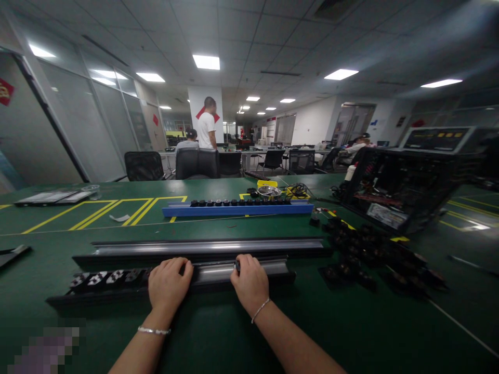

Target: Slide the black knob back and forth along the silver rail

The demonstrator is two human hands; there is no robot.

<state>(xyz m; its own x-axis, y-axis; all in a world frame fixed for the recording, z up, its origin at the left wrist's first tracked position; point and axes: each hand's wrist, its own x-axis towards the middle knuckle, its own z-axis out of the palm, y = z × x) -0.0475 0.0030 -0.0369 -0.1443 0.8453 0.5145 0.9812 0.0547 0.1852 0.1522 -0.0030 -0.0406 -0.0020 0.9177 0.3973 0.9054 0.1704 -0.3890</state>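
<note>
A black channel with a silvery inside lies nearest me on the green table, small black-and-silver parts seated in its left part. My left hand rests over the channel beside these parts, its fingers curled and pressed together; what they hold, if anything, is hidden. Over the channel's right part, my right hand pinches a small black piece. Just behind lies a second, longer black channel with no parts visible in it.
Farther back is a blue rail holding a row of black parts. Loose black parts are heaped at the right, before an open black computer case. A metal bowl stands behind the rail. People are in the background.
</note>
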